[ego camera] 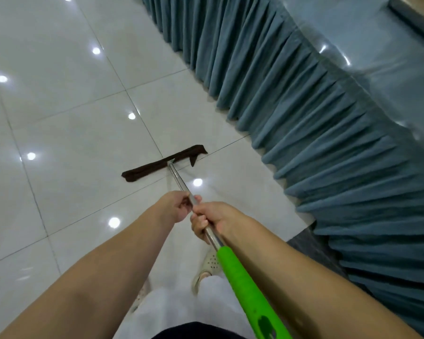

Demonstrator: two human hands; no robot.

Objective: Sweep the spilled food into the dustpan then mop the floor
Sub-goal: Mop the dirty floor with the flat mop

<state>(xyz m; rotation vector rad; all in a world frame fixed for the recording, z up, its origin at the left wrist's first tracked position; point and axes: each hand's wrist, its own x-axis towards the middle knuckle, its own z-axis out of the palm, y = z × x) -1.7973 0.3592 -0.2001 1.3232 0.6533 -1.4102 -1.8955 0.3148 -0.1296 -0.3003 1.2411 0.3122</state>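
Both hands clench the mop's steel shaft: left hand [179,206] ahead, right hand [209,221] just behind it, above the green grip [245,287]. The brown mop head [162,163] lies flat on the glossy tiled floor [59,118] at 12 o'clock, the teal bench skirt [316,143] near at 2 o'clock. The mop looks light and stiff with a soft cloth; the wet tiles are likely slippery, so spaced hands would steer better

The mop [181,184] has a flat head wrapped in a dark brown cloth [164,163], a silver metal shaft and a bright green grip at the handle's near end. Its head lies flat on the glossy white tiled floor [59,99], just above centre, its long axis running from 8 to 2 o'clock. The shaft slants from the head toward 5 o'clock.
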